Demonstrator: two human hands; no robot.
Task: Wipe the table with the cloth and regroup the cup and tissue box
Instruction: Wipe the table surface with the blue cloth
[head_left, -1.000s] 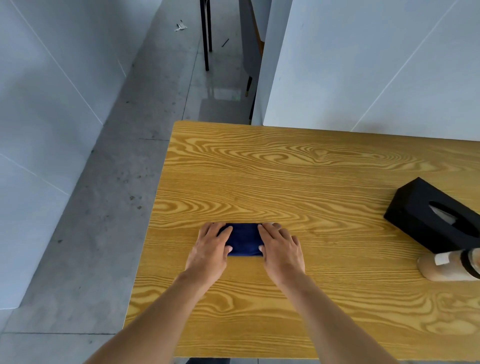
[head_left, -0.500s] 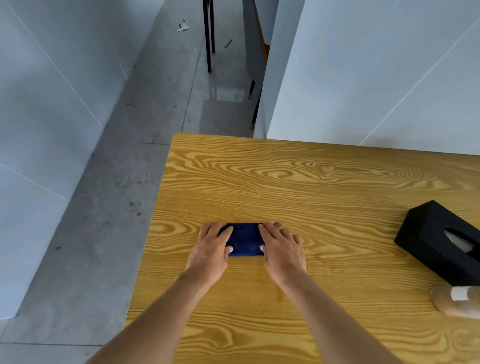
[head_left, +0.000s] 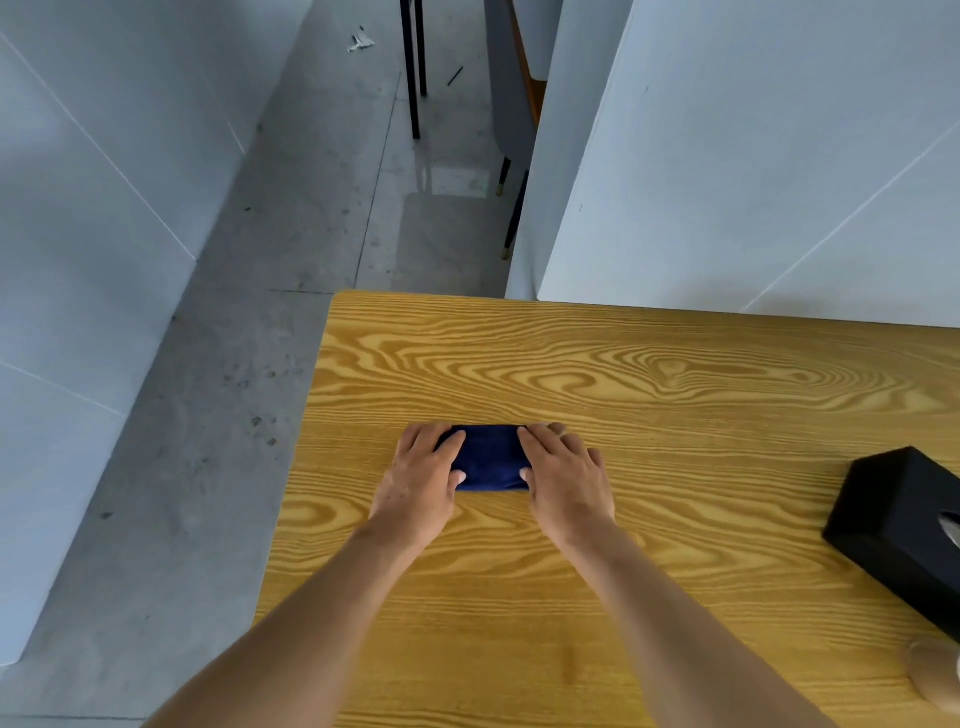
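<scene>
A folded dark blue cloth (head_left: 491, 457) lies on the wooden table (head_left: 649, 384) near its left end. My left hand (head_left: 423, 478) presses flat on the cloth's left side, and my right hand (head_left: 563, 475) presses flat on its right side, fingers straight. Both hands hide the cloth's ends. A black tissue box (head_left: 904, 525) lies at the right edge of the view, partly cut off. Just below it, a pale cup (head_left: 935, 680) shows only as a sliver at the lower right corner.
The table's left edge (head_left: 291, 499) drops to a grey concrete floor (head_left: 208, 415). A white wall panel (head_left: 753, 156) stands right behind the table's far edge. Black chair legs (head_left: 413, 67) stand on the floor farther back.
The view has tilted up and to the left, so the tissue box and cup have slid toward the right edge. Both hands stay flat on the cloth in the same spot.
</scene>
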